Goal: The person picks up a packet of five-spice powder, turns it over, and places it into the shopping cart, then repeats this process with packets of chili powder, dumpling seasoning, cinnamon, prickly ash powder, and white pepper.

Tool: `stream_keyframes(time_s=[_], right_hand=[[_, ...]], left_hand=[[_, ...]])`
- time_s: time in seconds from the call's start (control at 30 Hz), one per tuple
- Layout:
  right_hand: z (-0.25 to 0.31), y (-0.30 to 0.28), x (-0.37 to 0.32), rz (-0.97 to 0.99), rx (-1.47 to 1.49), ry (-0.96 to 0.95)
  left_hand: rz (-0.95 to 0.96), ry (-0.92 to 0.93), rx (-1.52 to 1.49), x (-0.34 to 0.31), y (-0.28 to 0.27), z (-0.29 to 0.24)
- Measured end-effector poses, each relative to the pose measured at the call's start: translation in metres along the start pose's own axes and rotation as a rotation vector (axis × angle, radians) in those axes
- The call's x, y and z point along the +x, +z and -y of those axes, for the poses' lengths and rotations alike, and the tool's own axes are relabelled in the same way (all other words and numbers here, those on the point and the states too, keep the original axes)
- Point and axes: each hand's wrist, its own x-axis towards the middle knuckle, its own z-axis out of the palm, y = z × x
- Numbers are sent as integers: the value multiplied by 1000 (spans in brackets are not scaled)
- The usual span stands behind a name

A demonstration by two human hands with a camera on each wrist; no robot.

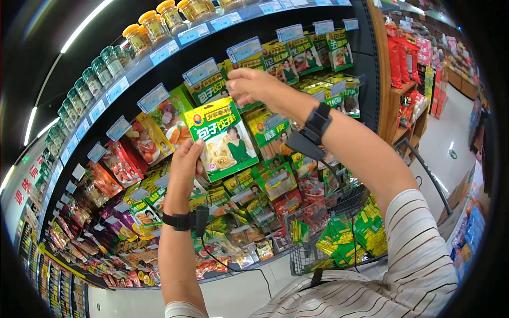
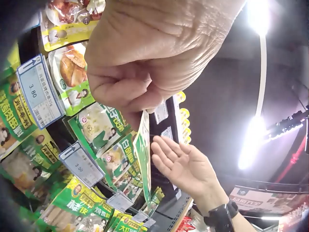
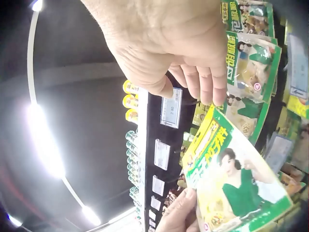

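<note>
A green and yellow seasoning packet (image 1: pixel 225 140) faces the head camera, its left edge pinched by my left hand (image 1: pixel 188 164). My right hand (image 1: pixel 252 87) is raised just above the packet's top right corner, fingers relaxed and slightly bent, holding nothing. In the right wrist view the fingers of my right hand (image 3: pixel 169 53) end near the top corner of the packet (image 3: pixel 231 179). The left wrist view shows the packet (image 2: pixel 143 159) nearly edge-on below my left hand (image 2: pixel 149 53), with the right palm (image 2: pixel 188 169) turned toward it.
Hanging packets (image 1: pixel 273 132) fill the rack behind, under price tags (image 1: pixel 244 49). Jars (image 1: pixel 154 26) line the shelf above. A wire cart (image 1: pixel 307 254) with several green packets (image 1: pixel 339 233) stands at the lower right. An aisle (image 1: pixel 450 127) runs along the far right.
</note>
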Motion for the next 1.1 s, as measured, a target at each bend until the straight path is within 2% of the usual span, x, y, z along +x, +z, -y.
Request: stream_keyframes(time_s=[0.1, 0.2, 0.23, 0.33, 0.5, 0.73, 1.1], right_hand=[[19, 9, 8, 83, -17, 121], [-3, 16, 40, 29, 92, -45], [-3, 19, 39, -35, 139, -48], [11, 19, 33, -44, 201, -90], [31, 10, 34, -18, 14, -181], [50, 4, 43, 43, -240, -174], [54, 8, 39, 37, -308, -178]], left_hand=[[-16, 3, 21, 1, 2, 2], [-44, 11, 46, 5, -2, 4], [-55, 14, 52, 7, -5, 5], [-47, 73, 80, 12, -10, 1], [-84, 105, 140, 29, -8, 2], [-124, 170, 166, 55, 0, 3], [-84, 201, 59, 98, 8, 0]])
